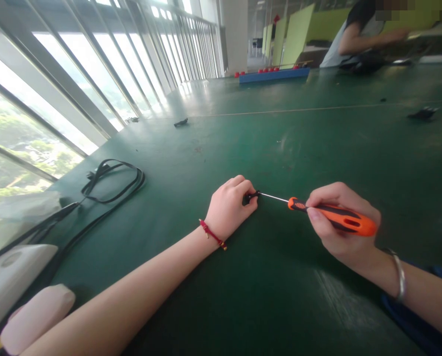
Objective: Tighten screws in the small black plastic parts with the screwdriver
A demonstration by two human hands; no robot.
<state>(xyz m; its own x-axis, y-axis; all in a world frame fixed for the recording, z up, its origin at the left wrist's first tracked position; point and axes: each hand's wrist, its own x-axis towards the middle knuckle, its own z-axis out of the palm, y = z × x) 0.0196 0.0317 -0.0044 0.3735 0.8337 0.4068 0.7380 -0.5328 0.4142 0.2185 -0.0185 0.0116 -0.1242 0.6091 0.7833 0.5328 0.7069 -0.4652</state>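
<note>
An orange and black screwdriver (349,221) lies in my right hand (345,225), its handle gripped between thumb and fingers. The thin metal shaft points left, and its tip meets a small black part (253,196). My left hand (232,202) pinches that part between thumb and forefinger, just above the green table (221,148). Most of the black part is hidden by my fingers, so I cannot make out its kind. A red cord bracelet (213,235) circles my left wrist, and a silver bangle (401,277) my right.
On the left are a looped black cable (113,200), a white box-like object (18,277) and a pale pink object (38,316). Small black pieces (181,122) lie farther off. A blue rack with red knobs (274,75) and another person (358,37) are at the far side.
</note>
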